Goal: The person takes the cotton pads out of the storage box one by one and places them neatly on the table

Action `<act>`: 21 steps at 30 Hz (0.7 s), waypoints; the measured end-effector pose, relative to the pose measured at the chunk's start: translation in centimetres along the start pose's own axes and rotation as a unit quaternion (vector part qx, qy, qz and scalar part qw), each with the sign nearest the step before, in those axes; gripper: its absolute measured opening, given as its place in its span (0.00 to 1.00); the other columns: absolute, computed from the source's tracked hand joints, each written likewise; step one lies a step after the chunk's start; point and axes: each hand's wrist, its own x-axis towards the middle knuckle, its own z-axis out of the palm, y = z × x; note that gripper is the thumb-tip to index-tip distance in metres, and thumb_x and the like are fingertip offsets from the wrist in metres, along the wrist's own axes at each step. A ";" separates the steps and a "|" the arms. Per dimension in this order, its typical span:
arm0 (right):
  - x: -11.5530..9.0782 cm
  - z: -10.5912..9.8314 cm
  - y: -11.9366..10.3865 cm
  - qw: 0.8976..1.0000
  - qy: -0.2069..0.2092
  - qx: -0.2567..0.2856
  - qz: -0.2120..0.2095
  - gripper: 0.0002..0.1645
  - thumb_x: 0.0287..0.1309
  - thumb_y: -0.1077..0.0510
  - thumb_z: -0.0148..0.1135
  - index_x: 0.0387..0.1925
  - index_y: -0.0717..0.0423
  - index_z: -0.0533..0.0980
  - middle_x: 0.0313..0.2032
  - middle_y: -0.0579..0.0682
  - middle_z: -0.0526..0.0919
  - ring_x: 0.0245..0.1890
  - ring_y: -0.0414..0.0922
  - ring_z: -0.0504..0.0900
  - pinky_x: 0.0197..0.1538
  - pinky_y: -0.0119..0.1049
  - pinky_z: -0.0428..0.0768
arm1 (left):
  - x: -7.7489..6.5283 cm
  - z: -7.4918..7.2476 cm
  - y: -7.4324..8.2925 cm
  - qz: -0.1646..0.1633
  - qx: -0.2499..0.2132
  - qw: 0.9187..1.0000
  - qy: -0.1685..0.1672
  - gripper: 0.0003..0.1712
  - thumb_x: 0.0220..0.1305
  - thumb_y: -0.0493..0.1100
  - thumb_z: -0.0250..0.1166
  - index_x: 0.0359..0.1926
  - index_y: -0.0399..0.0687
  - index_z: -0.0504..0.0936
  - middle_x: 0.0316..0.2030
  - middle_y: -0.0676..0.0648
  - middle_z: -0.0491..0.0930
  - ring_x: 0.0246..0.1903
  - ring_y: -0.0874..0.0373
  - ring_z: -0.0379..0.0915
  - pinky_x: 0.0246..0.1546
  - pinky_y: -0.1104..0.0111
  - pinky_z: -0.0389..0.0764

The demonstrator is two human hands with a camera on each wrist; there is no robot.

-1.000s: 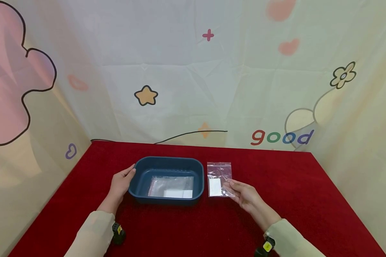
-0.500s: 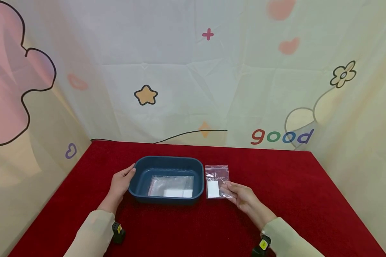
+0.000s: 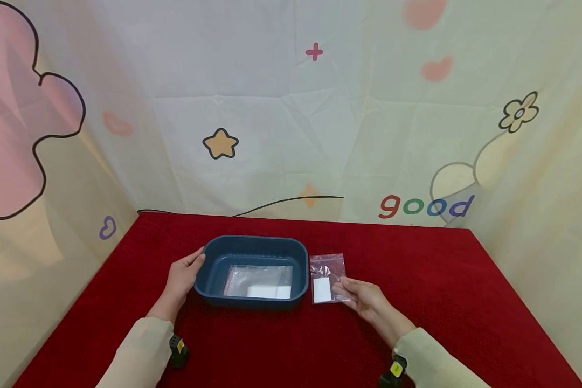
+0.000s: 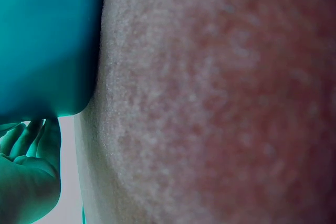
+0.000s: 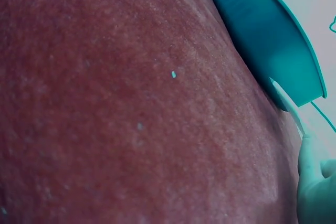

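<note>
A dark blue rectangular plastic basin (image 3: 252,304) stands on the red cloth. My left hand (image 3: 180,278) holds its left end, thumb at the rim and fingers along the outer wall. In the left wrist view that hand (image 4: 31,177) reaches up to the basin's wall. Inside the basin lie clear plastic bags (image 3: 257,274) with white labels; how many is unclear. Just right of the basin, my right hand (image 3: 368,302) pinches the lower right edge of a clear zip-lock bag (image 3: 327,268) with a white rectangle on it. The right wrist view shows this bag edge-on beside the basin.
A red cloth (image 3: 427,269) covers the table, reaching back to a pale printed curtain (image 3: 271,108) that hangs behind and at both sides. Black devices with a yellow mark sit on both wrists.
My right hand has shifted slightly left and toward me with the zip-lock bag, bringing it closer to the basin's right side. My left hand and the basin stay put.
</note>
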 end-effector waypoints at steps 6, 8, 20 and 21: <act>0.3 -0.1 0.0 1.000 -0.002 -0.011 0.008 0.29 0.78 0.66 0.44 0.72 0.78 0.57 0.31 0.43 0.89 0.32 0.33 0.89 0.38 0.25 0.87 | -0.1 0.0 0.0 0.001 -0.003 1.000 0.003 0.28 0.81 0.45 0.50 0.77 0.43 0.63 0.77 0.37 0.61 0.79 0.40 0.54 0.76 0.47 0.65; 0.4 -0.2 0.0 1.000 -0.002 -0.016 0.009 0.29 0.78 0.66 0.43 0.72 0.79 0.56 0.32 0.43 0.89 0.32 0.33 0.88 0.38 0.26 0.87 | -0.1 0.0 0.0 0.001 -0.004 1.000 0.003 0.29 0.81 0.45 0.50 0.77 0.43 0.63 0.77 0.37 0.61 0.79 0.40 0.55 0.76 0.47 0.66; 0.9 -0.2 -0.5 0.997 0.024 -0.063 0.026 0.27 0.76 0.67 0.46 0.70 0.79 0.61 0.35 0.49 0.91 0.31 0.35 0.89 0.38 0.29 0.89 | -0.2 0.0 0.2 -0.005 -0.005 1.000 0.001 0.29 0.81 0.45 0.50 0.77 0.43 0.63 0.77 0.37 0.61 0.78 0.40 0.56 0.75 0.47 0.67; 0.9 -0.2 -0.7 0.997 0.020 -0.072 0.028 0.27 0.77 0.67 0.46 0.70 0.80 0.61 0.35 0.50 0.91 0.32 0.35 0.89 0.39 0.29 0.89 | -0.2 0.0 0.2 -0.005 -0.004 1.000 0.001 0.29 0.81 0.45 0.50 0.77 0.43 0.63 0.77 0.36 0.61 0.78 0.40 0.56 0.75 0.47 0.67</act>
